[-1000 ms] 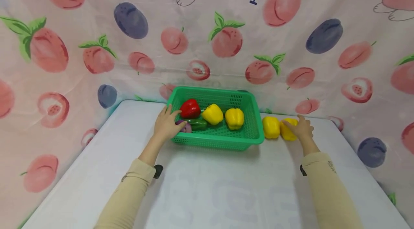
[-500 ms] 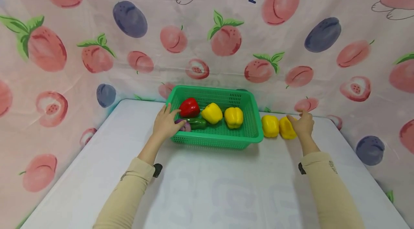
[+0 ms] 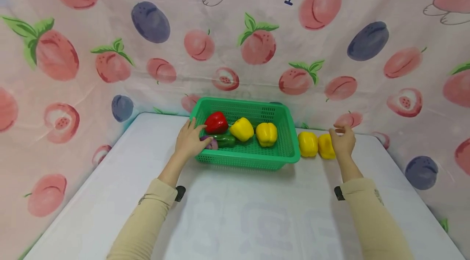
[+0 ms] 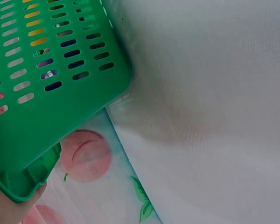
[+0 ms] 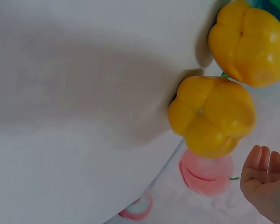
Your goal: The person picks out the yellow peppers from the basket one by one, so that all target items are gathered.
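My left hand (image 3: 188,141) holds the left end of a green plastic basket (image 3: 253,161), fingers over its rim and thumb reaching inside. In the left wrist view, part of that hand (image 4: 9,207) shows at the rim's corner. My right hand (image 3: 343,142) hovers with bent, spread fingers and nothing in it, just right of a yellow bell pepper (image 3: 325,148). The right wrist view shows a gap between the hand (image 5: 263,179) and this pepper (image 5: 212,116). A second yellow bell pepper (image 3: 307,144) stands between it and the basket.
Inside the basket lie a red bell pepper (image 3: 216,123), two yellow bell peppers, a dark green cucumber-like vegetable (image 3: 224,141) and a purple vegetable (image 3: 210,143) partly behind my left thumb. A fruit-print cloth (image 3: 257,80) hangs behind the white table (image 3: 235,211).
My right hand has come off the outer yellow bell pepper and lifted slightly, its fingers now apart from it. The left hand stays on the basket rim.
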Motion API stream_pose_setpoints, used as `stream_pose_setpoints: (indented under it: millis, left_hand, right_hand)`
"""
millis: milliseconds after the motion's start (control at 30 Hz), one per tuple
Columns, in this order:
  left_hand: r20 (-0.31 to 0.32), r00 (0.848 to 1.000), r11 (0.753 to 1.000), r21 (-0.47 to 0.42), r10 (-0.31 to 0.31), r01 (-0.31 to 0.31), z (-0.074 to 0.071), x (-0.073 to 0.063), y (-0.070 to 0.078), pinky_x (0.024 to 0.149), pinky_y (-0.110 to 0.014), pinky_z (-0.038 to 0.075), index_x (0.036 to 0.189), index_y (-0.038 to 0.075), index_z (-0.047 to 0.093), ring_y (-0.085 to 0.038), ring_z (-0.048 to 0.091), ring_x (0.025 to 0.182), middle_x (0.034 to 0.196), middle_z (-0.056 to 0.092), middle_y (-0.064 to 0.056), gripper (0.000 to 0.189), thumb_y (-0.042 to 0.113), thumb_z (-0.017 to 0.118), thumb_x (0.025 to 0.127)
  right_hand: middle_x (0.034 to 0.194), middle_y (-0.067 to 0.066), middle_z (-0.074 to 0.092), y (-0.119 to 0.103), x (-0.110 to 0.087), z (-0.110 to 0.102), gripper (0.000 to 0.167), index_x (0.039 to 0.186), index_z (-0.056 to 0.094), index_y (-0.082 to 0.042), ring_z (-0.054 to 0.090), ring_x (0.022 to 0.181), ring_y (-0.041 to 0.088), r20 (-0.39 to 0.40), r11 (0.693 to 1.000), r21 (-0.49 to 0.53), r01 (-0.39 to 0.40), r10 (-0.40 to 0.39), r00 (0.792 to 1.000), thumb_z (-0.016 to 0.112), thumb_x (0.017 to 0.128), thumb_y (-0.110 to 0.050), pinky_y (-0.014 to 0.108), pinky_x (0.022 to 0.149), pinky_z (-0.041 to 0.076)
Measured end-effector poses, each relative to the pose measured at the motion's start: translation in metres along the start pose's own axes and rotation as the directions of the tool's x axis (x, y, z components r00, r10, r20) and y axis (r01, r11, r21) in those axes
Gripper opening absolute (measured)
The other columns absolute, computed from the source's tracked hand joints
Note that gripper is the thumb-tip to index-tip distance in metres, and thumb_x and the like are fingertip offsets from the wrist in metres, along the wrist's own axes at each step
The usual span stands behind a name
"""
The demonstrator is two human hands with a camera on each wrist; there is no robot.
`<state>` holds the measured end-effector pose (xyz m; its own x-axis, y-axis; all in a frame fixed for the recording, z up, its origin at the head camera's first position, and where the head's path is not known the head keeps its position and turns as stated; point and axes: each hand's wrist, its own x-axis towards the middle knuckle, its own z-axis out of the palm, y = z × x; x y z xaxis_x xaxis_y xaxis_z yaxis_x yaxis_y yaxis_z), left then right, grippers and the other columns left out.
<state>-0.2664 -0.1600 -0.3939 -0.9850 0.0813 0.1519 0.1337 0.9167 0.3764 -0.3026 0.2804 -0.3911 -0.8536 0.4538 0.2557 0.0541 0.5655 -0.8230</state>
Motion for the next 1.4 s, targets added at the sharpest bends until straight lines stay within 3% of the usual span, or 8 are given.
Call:
stream_pose_setpoints:
  millis: [133, 233, 333, 500, 800, 1133, 1400]
  left_hand:
    - [-0.003, 1.0, 1.0, -0.002, -0.007, 0.007, 0.001, 0.0, -0.001, 0.117, -0.052, 0.017, 0.136, 0.008, 0.049, -0.044, 0.016, 0.143, 0.153, 0.021, -0.027, 0.058, 0.044, 0.054, 0.091]
    - [-0.007, 1.0, 1.0, -0.003, -0.01, 0.01, 0.0, -0.001, -0.001, 0.117, -0.052, 0.017, 0.136, 0.008, 0.049, -0.044, 0.016, 0.142, 0.153, 0.022, -0.026, 0.058, 0.043, 0.055, 0.091]
    - [-0.01, 1.0, 1.0, -0.003, -0.007, 0.007, -0.001, 0.0, -0.001, 0.117, -0.053, 0.018, 0.136, 0.008, 0.049, -0.044, 0.015, 0.142, 0.153, 0.021, -0.027, 0.058, 0.043, 0.055, 0.09]
    - [-0.013, 1.0, 1.0, -0.008, -0.006, 0.006, 0.0, 0.001, -0.001, 0.117, -0.053, 0.018, 0.136, 0.008, 0.05, -0.043, 0.016, 0.143, 0.153, 0.021, -0.026, 0.058, 0.044, 0.054, 0.09]
    - [-0.013, 1.0, 1.0, -0.005, -0.01, 0.01, -0.001, 0.001, 0.0, 0.117, -0.053, 0.017, 0.136, 0.008, 0.049, -0.043, 0.016, 0.143, 0.153, 0.021, -0.026, 0.059, 0.045, 0.054, 0.09]
    - [0.002, 1.0, 1.0, -0.01, -0.015, 0.015, -0.001, 0.001, 0.002, 0.117, -0.053, 0.016, 0.136, 0.008, 0.049, -0.042, 0.014, 0.143, 0.153, 0.021, -0.025, 0.058, 0.043, 0.054, 0.09]
    - [-0.005, 1.0, 1.0, -0.001, -0.009, 0.009, -0.001, -0.001, 0.002, 0.117, -0.053, 0.018, 0.136, 0.008, 0.05, -0.043, 0.016, 0.143, 0.152, 0.023, -0.026, 0.058, 0.044, 0.055, 0.09]
  right_hand:
    - [0.11, 0.023, 0.062, -0.002, -0.001, 0.004, 0.028, 0.114, 0.06, 0.003, 0.054, 0.081, 0.015, -0.063, 0.999, 0.035, 0.01, -0.008, 0.998, 0.054, 0.091, -0.011, 0.016, 0.066, 0.037]
    - [0.104, 0.02, 0.062, -0.005, -0.002, 0.008, 0.026, 0.111, 0.062, 0.004, 0.044, 0.071, -0.003, -0.09, 0.997, 0.077, 0.026, -0.019, 0.996, 0.056, 0.09, -0.009, 0.011, 0.065, 0.036]
    - [0.096, 0.012, 0.06, -0.008, -0.002, 0.012, 0.024, 0.109, 0.063, 0.005, 0.039, 0.068, -0.011, -0.106, 0.992, 0.117, 0.038, -0.026, 0.994, 0.057, 0.089, -0.008, 0.01, 0.066, 0.036]
    - [0.089, 0.003, 0.058, -0.014, -0.005, 0.016, 0.023, 0.106, 0.065, 0.004, 0.04, 0.067, -0.011, -0.118, 0.988, 0.152, 0.041, -0.023, 0.993, 0.059, 0.088, -0.009, 0.01, 0.066, 0.037]
    - [0.083, -0.009, 0.053, -0.031, -0.018, 0.02, 0.023, 0.108, 0.063, 0.003, 0.043, 0.068, -0.007, -0.064, 0.98, 0.198, 0.031, -0.019, 0.998, 0.059, 0.089, -0.01, 0.01, 0.068, 0.038]
    - [0.106, 0.008, 0.056, -0.04, -0.029, 0.022, 0.032, 0.12, 0.056, -0.002, 0.046, 0.067, -0.005, 0.14, 0.984, 0.176, 0.013, -0.038, 0.989, 0.056, 0.093, -0.017, 0.005, 0.06, 0.043]
    - [0.108, 0.012, 0.056, -0.05, -0.04, 0.031, 0.032, 0.12, 0.055, 0.0, 0.049, 0.071, -0.003, 0.189, 0.974, 0.217, 0.069, -0.111, 0.976, 0.057, 0.093, -0.016, 0.006, 0.062, 0.045]
